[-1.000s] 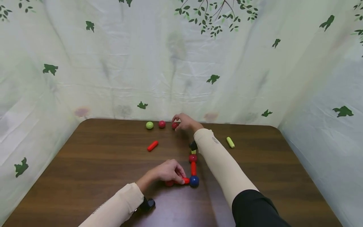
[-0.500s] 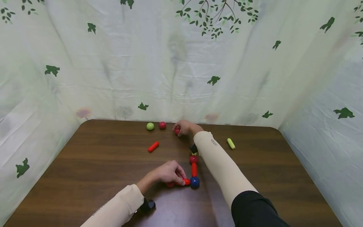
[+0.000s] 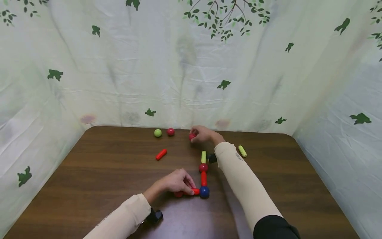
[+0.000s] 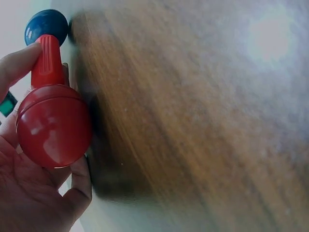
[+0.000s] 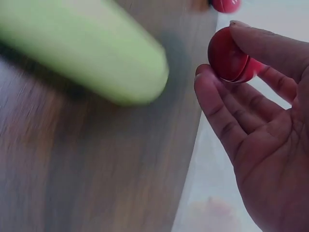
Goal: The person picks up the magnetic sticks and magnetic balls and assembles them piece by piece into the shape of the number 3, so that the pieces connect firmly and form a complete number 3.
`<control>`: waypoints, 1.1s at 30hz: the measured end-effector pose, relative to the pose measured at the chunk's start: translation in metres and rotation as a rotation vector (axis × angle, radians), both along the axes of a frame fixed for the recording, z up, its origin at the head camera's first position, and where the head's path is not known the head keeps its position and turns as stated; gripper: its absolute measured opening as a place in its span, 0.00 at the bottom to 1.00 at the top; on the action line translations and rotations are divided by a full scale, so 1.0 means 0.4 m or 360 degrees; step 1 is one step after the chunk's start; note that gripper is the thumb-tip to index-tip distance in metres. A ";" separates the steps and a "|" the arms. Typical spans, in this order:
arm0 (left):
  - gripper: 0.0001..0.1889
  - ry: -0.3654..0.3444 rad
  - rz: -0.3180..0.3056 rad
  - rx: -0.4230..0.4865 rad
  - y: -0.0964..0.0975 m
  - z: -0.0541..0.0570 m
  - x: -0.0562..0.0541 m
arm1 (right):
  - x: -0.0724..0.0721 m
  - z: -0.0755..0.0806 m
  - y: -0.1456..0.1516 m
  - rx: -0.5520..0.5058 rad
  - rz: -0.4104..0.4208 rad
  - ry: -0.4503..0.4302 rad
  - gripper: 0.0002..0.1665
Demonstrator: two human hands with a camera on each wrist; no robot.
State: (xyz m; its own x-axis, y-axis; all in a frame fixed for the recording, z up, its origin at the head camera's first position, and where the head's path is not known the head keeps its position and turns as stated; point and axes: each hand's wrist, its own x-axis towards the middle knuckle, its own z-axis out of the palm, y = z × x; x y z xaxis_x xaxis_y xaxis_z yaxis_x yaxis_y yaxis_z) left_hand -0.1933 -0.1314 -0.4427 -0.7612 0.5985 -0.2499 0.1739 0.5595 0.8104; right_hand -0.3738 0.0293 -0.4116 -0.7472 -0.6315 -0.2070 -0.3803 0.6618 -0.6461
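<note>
My left hand (image 3: 177,182) pinches a red rod (image 3: 196,191) of a ball-and-rod building toy. This rod joins a blue ball (image 3: 204,192) to a red ball, which fills the front of the left wrist view (image 4: 55,128). From the blue ball a second red rod (image 3: 204,178) runs away from me to another red ball (image 3: 203,167), with a yellow-green rod (image 3: 204,157) at its far end. Near the table's back edge, my right hand (image 3: 203,134) holds a loose red ball (image 5: 227,55) between thumb and fingers. The yellow-green rod looms blurred in the right wrist view.
A green ball (image 3: 158,133) and a red ball (image 3: 170,132) lie by the back edge of the wooden table (image 3: 119,172). A loose red rod (image 3: 161,154) is left of centre, a yellow-green rod (image 3: 242,151) to the right. A leaf-patterned curtain (image 3: 164,66) hangs behind.
My right hand has taken hold of the red ball at the back edge and moved it rightward. The yellow-green rod on the chain is now uncovered. My left hand stays put.
</note>
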 end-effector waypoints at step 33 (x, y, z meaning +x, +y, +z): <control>0.04 0.0050 -0.0043 0.0021 0.001 -0.009 -0.006 | 0.066 -0.106 0.169 -0.0504 -0.0134 -0.0270 0.18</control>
State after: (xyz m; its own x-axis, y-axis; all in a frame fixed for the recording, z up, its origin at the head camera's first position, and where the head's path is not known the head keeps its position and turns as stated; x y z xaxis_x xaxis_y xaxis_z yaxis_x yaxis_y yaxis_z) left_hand -0.1957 -0.1309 -0.4464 -0.7519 0.6222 -0.2182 0.2142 0.5435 0.8116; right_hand -0.3475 0.0969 -0.4541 -0.7709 -0.6221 -0.1368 -0.2028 0.4433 -0.8731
